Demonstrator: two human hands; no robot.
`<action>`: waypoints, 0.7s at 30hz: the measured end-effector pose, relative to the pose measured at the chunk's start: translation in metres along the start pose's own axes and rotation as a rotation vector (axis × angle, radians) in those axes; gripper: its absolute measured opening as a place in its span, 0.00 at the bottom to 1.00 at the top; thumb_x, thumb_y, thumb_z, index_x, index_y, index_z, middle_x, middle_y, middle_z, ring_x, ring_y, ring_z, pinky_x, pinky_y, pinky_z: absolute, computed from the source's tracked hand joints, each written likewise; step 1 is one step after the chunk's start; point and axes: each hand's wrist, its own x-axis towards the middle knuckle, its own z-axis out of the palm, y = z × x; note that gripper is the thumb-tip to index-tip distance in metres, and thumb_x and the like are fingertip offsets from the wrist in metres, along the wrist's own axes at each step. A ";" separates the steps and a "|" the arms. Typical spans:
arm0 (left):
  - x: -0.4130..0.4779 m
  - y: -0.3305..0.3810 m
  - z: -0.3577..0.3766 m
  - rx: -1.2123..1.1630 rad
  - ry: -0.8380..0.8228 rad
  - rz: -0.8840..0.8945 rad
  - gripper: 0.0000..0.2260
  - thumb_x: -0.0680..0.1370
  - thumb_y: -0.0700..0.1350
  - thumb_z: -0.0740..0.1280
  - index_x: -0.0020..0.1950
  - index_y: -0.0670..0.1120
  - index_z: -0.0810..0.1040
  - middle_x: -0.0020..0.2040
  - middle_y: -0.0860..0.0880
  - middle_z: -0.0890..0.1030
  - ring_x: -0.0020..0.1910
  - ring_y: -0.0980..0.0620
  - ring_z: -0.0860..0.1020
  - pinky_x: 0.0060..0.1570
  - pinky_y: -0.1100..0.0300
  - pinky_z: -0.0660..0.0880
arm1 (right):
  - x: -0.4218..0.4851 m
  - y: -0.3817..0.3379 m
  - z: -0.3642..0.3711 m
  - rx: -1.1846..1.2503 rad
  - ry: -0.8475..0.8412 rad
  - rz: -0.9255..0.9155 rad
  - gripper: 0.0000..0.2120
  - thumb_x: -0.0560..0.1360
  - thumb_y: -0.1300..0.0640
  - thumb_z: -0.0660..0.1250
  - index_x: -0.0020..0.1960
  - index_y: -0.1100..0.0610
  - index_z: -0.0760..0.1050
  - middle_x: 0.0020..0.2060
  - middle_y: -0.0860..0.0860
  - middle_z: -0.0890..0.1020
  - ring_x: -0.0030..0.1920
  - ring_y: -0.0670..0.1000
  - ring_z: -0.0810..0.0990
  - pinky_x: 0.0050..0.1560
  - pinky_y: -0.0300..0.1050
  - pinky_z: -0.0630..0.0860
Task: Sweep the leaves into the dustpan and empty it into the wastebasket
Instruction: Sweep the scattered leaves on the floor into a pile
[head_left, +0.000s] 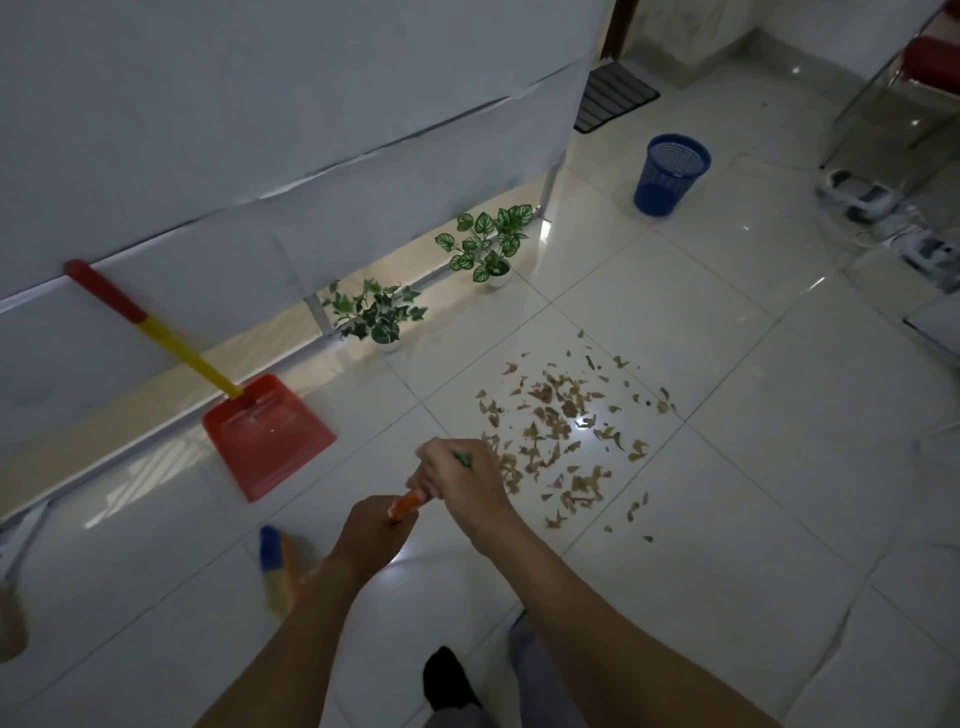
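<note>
Dry brown leaves (561, 431) lie scattered over the white floor tiles right of centre. A red dustpan (267, 434) with a yellow-and-red handle leans against the white wall at the left, apart from the leaves. A blue mesh wastebasket (670, 174) stands upright at the far right of the wall. Both hands grip an orange broom handle (408, 504): my right hand (462, 483) higher up, my left hand (371, 535) just below it. The broom's blurred blue and yellow head (275, 561) sits low on the floor to the left of my arms.
Two small potted plants (376, 312) (488, 241) stand by the wall's base. A dark doormat (613, 96) lies beyond the wall corner. Shoes (857, 200) and a metal rack are at the right. My dark-socked foot (447, 680) is at the bottom.
</note>
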 end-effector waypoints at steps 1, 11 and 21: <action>0.004 0.002 0.005 -0.006 0.005 0.025 0.15 0.79 0.50 0.63 0.32 0.51 0.70 0.31 0.50 0.75 0.32 0.51 0.72 0.39 0.53 0.75 | 0.003 -0.001 -0.007 0.001 0.029 0.001 0.17 0.68 0.55 0.61 0.22 0.53 0.61 0.19 0.47 0.62 0.23 0.47 0.68 0.38 0.49 0.71; 0.058 0.104 0.055 -0.077 -0.087 0.128 0.22 0.79 0.40 0.62 0.27 0.49 0.59 0.24 0.52 0.65 0.25 0.56 0.63 0.30 0.59 0.59 | 0.041 -0.039 -0.110 -0.027 0.150 -0.116 0.22 0.69 0.59 0.58 0.17 0.50 0.61 0.16 0.43 0.61 0.20 0.42 0.60 0.28 0.39 0.59; 0.125 0.261 0.122 -0.181 -0.191 0.211 0.19 0.77 0.39 0.62 0.27 0.51 0.66 0.25 0.52 0.72 0.25 0.55 0.68 0.32 0.58 0.69 | 0.057 -0.095 -0.233 -0.006 0.402 -0.313 0.23 0.70 0.63 0.55 0.18 0.48 0.61 0.17 0.44 0.60 0.20 0.41 0.58 0.27 0.37 0.57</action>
